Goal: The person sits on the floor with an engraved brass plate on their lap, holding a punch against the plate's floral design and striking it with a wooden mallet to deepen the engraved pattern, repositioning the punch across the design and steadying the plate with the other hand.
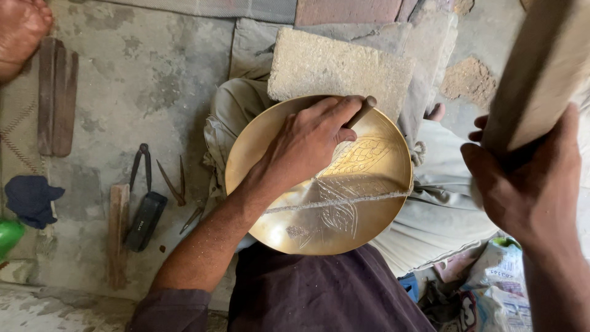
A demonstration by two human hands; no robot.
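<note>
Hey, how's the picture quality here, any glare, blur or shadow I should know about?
Head view: the brass plate gleams with soft glare at its lower left; the left hand is sharp and throws a shadow on the plate; the right hand and its wooden block are near the lens and soft; light is even daylight.

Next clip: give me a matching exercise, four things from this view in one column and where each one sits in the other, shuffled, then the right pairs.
Things:
1. brass plate
2. stone block
3. wooden mallet
4. dark blue cloth

Places:
A. on the floor at the far left
B. raised in the right hand
C. on the person's lap, under the left hand
D. just beyond the plate's far rim

Pairs: 1-C, 2-D, 3-B, 4-A
</note>
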